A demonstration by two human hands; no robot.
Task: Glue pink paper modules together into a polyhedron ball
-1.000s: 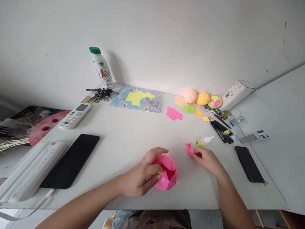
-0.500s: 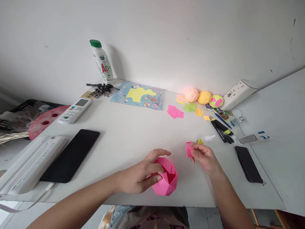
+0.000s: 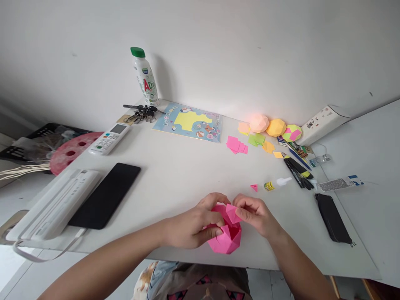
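A faceted pink paper ball (image 3: 226,243) with an open top rests near the table's front edge. My left hand (image 3: 201,221) grips its left rim, thumb and fingers closed on the paper. Between the thumb and fingers of my right hand (image 3: 254,212) is a small folded pink paper piece (image 3: 233,213), held over the back right of the opening. Whether that piece touches the ball I cannot tell. Another small pink folded piece (image 3: 254,188) lies behind my right hand, beside a small yellow-labelled glue bottle (image 3: 269,186) and its white nozzle cap (image 3: 283,181).
Finished paper balls (image 3: 276,127) stand by the wall, with pink paper sheets (image 3: 236,145) before them. At right lie a cutter (image 3: 298,166) and a black pouch (image 3: 333,218). A black tablet (image 3: 106,196), a remote (image 3: 109,138) and a white bottle (image 3: 146,79) are at left.
My right hand has moved left and toward me, bringing its folded pink piece to the ball's opening. The left hand keeps its grip. The view has shifted slightly.
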